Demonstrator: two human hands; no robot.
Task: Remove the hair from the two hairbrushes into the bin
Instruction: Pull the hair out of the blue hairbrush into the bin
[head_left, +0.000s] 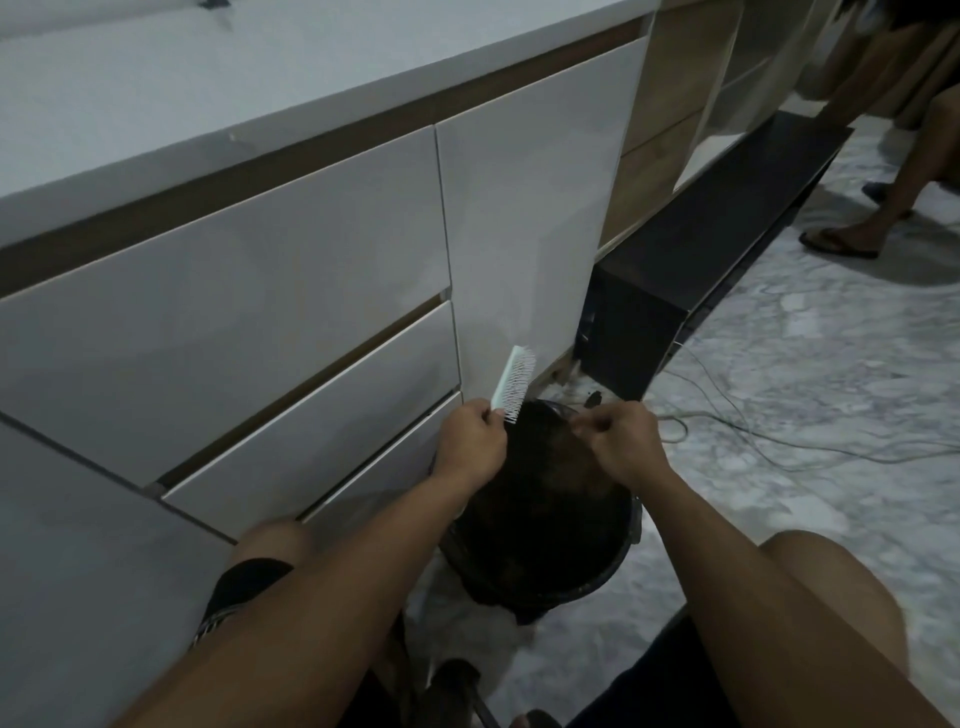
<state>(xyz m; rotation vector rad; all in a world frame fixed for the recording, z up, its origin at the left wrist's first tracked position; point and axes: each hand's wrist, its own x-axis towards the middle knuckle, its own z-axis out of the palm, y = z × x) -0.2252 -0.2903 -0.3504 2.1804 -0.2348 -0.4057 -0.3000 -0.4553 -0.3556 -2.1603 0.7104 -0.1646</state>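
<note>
My left hand (470, 447) grips the lower end of a white hairbrush (511, 382), which points up with its bristles facing right. My right hand (621, 441) hovers over the black bin (621, 561), fingertips pinched together; whether hair is between them is too fine to tell. The bin stands on the floor between my knees, dark inside. Only one hairbrush is in view.
White drawers (291, 322) and a cabinet door stand close on the left behind the brush. A dark low plinth (691, 270) runs to the back right. Thin cables (779, 436) trail over the marble floor. Another person's legs and a sandal (839, 241) are at the upper right.
</note>
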